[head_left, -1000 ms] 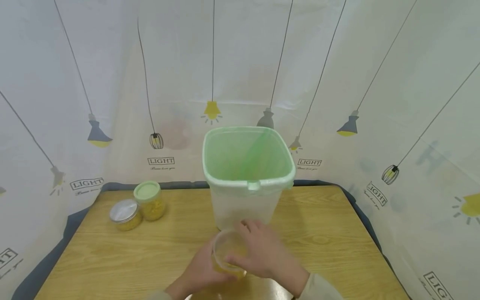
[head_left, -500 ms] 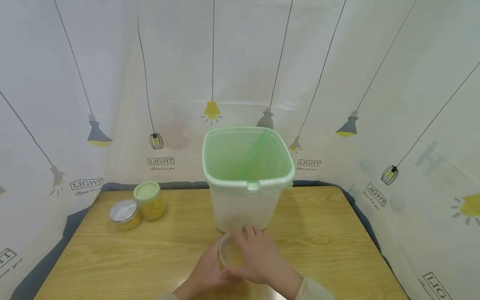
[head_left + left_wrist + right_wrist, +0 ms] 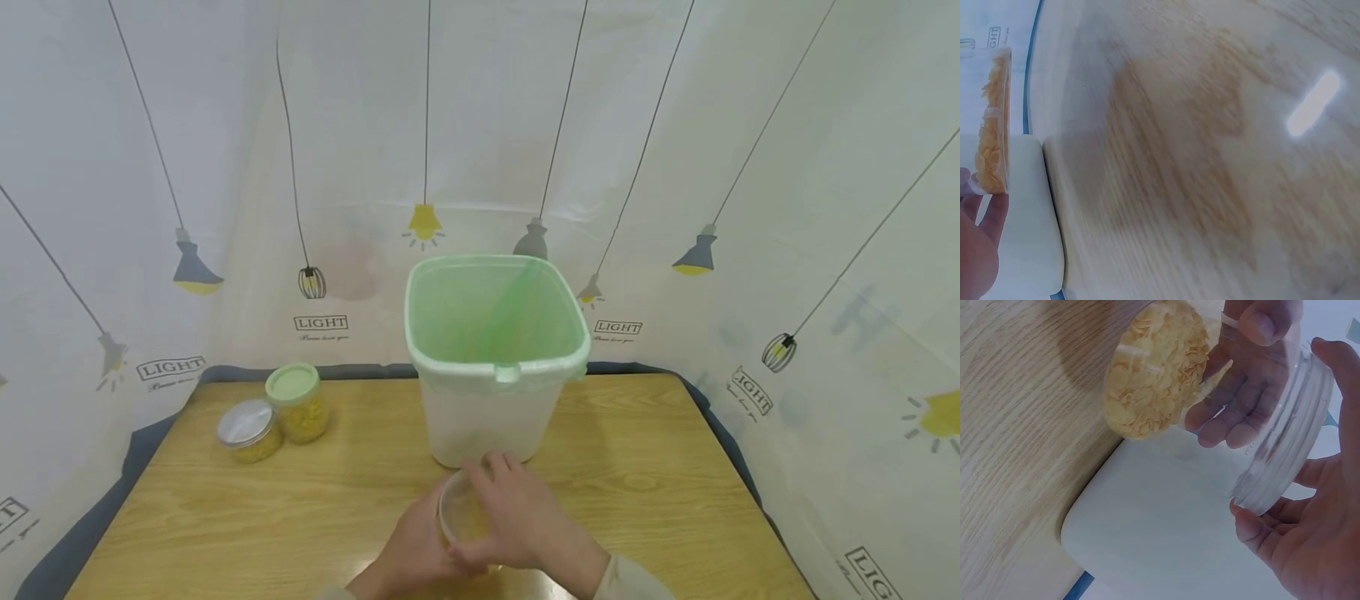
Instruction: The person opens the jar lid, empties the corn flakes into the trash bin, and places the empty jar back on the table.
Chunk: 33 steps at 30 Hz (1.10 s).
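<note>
A clear plastic jar (image 3: 1154, 375) with pale yellow flakes at its bottom is held above the wooden table, tilted in the right wrist view. My left hand (image 3: 416, 537) grips the jar's side; its fingers show through the clear wall in the right wrist view. Around the rim of the clear screw lid (image 3: 1291, 434), my right hand (image 3: 517, 517) has its thumb and fingers curled. The lid appears to sit on the jar's mouth. At the edge of the left wrist view, flakes (image 3: 994, 137) show inside the jar above some fingertips.
Just beyond the hands stands a white bin (image 3: 487, 417) with a pale green liner (image 3: 495, 317). Two closed jars of yellow contents stand at the back left: a taller green-lidded jar (image 3: 303, 412) and a shorter silver-lidded jar (image 3: 251, 437). A lamp-patterned curtain (image 3: 337, 167) surrounds the table (image 3: 300, 517).
My right hand has shifted from over the lid to its right edge, fingers now round the rim. The jar and left hand have moved slightly right. Bin and other jars stay put.
</note>
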Tool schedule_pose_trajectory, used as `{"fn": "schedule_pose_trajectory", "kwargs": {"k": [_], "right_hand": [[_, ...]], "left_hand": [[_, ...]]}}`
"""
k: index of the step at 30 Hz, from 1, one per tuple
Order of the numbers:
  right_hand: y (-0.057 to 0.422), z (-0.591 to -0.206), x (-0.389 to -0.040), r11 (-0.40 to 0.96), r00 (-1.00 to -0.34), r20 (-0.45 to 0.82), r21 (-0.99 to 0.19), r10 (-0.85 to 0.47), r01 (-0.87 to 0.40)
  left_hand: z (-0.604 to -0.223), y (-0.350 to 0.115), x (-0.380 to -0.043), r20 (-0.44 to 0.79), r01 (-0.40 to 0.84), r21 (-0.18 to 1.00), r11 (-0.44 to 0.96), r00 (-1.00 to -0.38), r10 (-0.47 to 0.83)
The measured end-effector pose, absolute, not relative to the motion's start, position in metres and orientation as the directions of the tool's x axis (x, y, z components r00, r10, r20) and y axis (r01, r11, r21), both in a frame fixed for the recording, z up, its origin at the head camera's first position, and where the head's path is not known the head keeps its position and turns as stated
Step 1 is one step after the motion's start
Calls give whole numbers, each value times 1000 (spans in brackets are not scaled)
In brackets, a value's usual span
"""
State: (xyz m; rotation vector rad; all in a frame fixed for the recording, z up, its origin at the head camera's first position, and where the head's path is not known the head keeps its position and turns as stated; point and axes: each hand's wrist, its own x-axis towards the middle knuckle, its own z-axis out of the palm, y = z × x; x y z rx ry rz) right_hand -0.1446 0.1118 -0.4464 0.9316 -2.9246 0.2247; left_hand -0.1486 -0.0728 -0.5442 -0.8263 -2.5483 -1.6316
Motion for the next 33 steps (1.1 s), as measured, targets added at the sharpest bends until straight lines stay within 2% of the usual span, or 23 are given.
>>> {"fn": "schedule_pose_trajectory", "kwargs": {"k": [8, 16, 21, 27, 33], "right_hand": [[114, -451, -144, 767, -756, 202, -38, -622, -641], [113, -455, -145, 742, -724, 246, -26, -644, -669], [110, -457, -146, 727, -694, 311, -13, -649, -686], [99, -463, -149, 763, -669, 460, 31, -584, -645], [90, -466, -147, 815, -703, 498, 12, -507, -579]], "left_hand": [[-546, -74, -147, 350, 501, 807, 313, -832, 430], [-546, -76, -147, 363, 520, 796, 308, -819, 443], [-547, -76, -146, 342, 485, 831, 271, -831, 439], [-550, -76, -145, 288, 386, 886, 258, -893, 345], [-552, -73, -139, 222, 295, 934, 202, -922, 318]]}}
